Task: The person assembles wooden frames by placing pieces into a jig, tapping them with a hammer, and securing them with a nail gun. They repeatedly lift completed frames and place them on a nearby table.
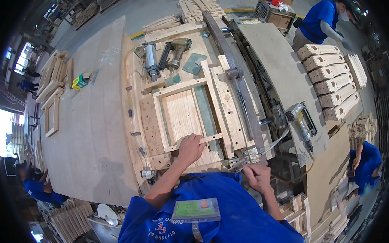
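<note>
Workshop floor is spreading out around you, and the broad plywood tabletop [91,130] is taking up most of the room to the left of the assembly jig [195,100], its surface lying bare but for a small green and yellow box [79,81] far out from the jig.

The jig is holding a rectangular wooden frame [186,110]: its side and far rails are sitting in place around a pale panel, so the frame is looking mostly assembled. The near rail, a thin wooden strip [211,139], is only now being seated at the jig's near edge, so you are probably still facing its fixing.

Beyond the jig, two pneumatic nail guns [171,52] are lying side by side, and a third nail gun [300,121] is resting to the right of the jig beside the long steel clamp bar [238,88]. Stacked carved wooden parts [331,79] are lying further right.

Your left hand [190,149] is pressing down, fingers curled over the strip's end. Your right hand [256,174] is closed around something small by the hoses at the jig's near right corner; I cannot tell what.

Open room is lying mainly to the jig's left; its right side is crowded with bar, hoses and gun.
</note>
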The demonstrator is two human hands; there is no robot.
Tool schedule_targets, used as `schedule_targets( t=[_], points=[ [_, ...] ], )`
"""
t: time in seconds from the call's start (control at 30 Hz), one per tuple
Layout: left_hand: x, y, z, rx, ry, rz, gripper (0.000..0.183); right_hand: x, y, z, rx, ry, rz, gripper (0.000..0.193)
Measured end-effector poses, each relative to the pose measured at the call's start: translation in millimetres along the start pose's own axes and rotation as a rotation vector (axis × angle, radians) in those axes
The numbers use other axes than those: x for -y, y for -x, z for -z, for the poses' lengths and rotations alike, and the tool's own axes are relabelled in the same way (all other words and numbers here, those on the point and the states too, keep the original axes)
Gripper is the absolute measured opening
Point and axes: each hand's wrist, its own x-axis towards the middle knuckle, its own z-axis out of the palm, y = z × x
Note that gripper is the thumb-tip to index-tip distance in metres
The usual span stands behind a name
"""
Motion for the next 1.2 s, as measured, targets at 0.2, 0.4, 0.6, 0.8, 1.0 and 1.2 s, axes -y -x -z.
schedule_targets(
  t=[0.2, 0.4, 0.6, 0.8, 1.0, 1.2],
  points=[
    [6.3, -4.0, -2.8, -0.017, -0.019, -0.038, 0.033, 2.6, -4.8, 1.5, 0.003, -0.096, -0.044, 0.014],
    [8.0, -10.9, -0.9, 0.048, -0.033, -0.021, 0.031, -4.8, -9.9, 7.1, -0.049, -0.025, -0.141, 0.016],
    [16.6, -17.1, 7.5, 0.145, -0.061, -0.070, 0.036, -9.1, -23.8, 10.2, -0.235, 0.069, -0.046, 0.015],
    [-38.0, -43.4, 109.5, 0.019, -0.037, -0.127, 0.045, 3.6, -43.3, 25.1, -0.373, 0.007, -0.080, 0.017],
    [-33.8, 4.0, 257.8, -0.395, 0.537, 0.139, 0.044, 16.4, -62.4, 28.5, -0.336, 0.084, 0.090, 0.023],
    [45.1, 128.1, 266.3, -0.860, 1.249, 0.444, 0.028, 6.7, -75.0, 1.6, -0.185, -0.028, -0.015, 0.026]
  ],
)
